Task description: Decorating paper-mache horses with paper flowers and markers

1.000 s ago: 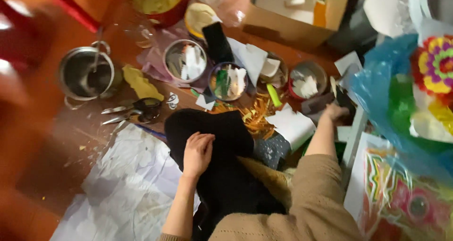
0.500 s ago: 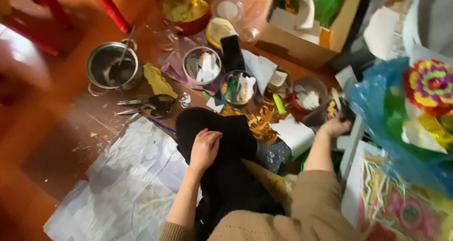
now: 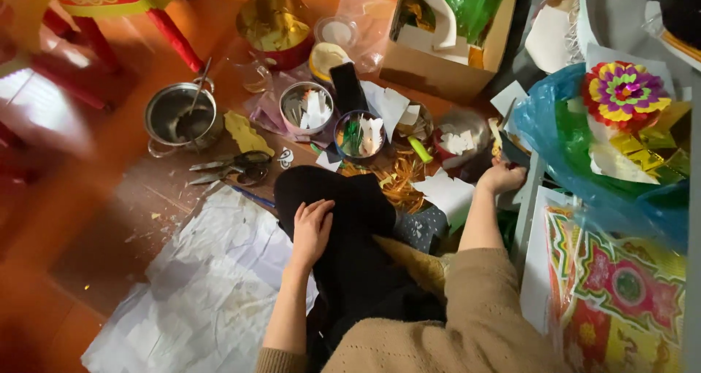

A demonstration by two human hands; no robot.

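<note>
I sit on the floor with my knee in black trousers (image 3: 343, 198) bent in front of me. My left hand (image 3: 312, 229) rests flat on that knee, fingers apart, holding nothing. My right hand (image 3: 501, 176) reaches to the right, its fingers curled at a pile of paper pieces beside the blue plastic bag (image 3: 555, 139); what it grips is hidden. Small bowls of cut paper (image 3: 359, 133) stand just beyond my knee, and a white paper sheet (image 3: 447, 195) lies by my right forearm.
A metal pot with a spoon (image 3: 182, 116) and scissors (image 3: 234, 170) lie at the left. Crumpled white paper (image 3: 212, 285) covers the floor under my left arm. A cardboard box (image 3: 445, 44) stands behind, colourful printed sheets (image 3: 621, 285) at right, a red stool leg (image 3: 175, 37) at upper left.
The view has swung left and down, so everything sits further right in frame. My right hand has stayed at the paper pile by the blue bag; my left hand remains on my knee.
</note>
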